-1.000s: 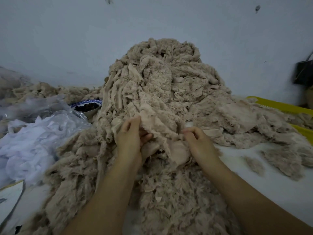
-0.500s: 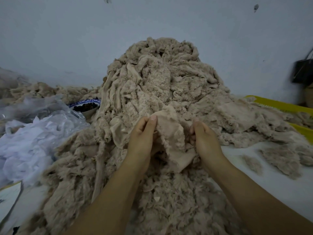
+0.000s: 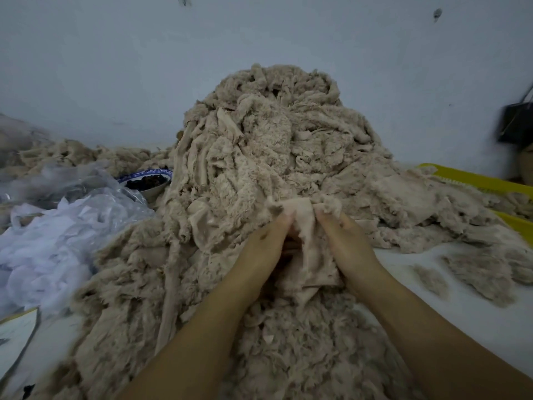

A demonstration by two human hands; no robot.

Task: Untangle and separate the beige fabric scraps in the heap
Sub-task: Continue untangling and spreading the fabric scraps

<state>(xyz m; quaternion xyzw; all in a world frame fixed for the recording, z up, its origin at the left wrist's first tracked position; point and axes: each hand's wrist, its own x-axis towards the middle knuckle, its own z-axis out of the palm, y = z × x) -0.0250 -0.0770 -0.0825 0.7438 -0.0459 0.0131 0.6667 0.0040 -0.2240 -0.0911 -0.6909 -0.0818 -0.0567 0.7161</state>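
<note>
Both hands are in against the front of the heap (image 3: 274, 145) of beige fabric scraps, which stands tall in the middle of the tabletop (image 3: 450, 330), backed by the grey wall. My left grip (image 3: 259, 246) is curled onto the left edge of one smooth, pale scrap (image 3: 305, 235), and my right grip (image 3: 346, 243) pinches that same scrap's right edge, with a fuzzy tuft caught at the fingertips. So both are closed on it, close together, knuckles towards me. The scrap stands upright between them, and its lower end drapes onto the fluffy pile between my forearms, touching the heap. Whether it's free of the tangle behind, I can't tell. Over on the left, a clear plastic bag (image 3: 57, 226) stuffed with white cuttings lies against the heap's flank. Just behind it sits a blue-rimmed bowl (image 3: 150, 183) with something dark inside. On the right, a yellow crate (image 3: 490, 183) pokes out from under spilled scraps, and loose tufts (image 3: 478, 272) lie on the bare white surface near my right forearm. Far right, a dark bag (image 3: 516, 122), blurred, hangs on the wall.
</note>
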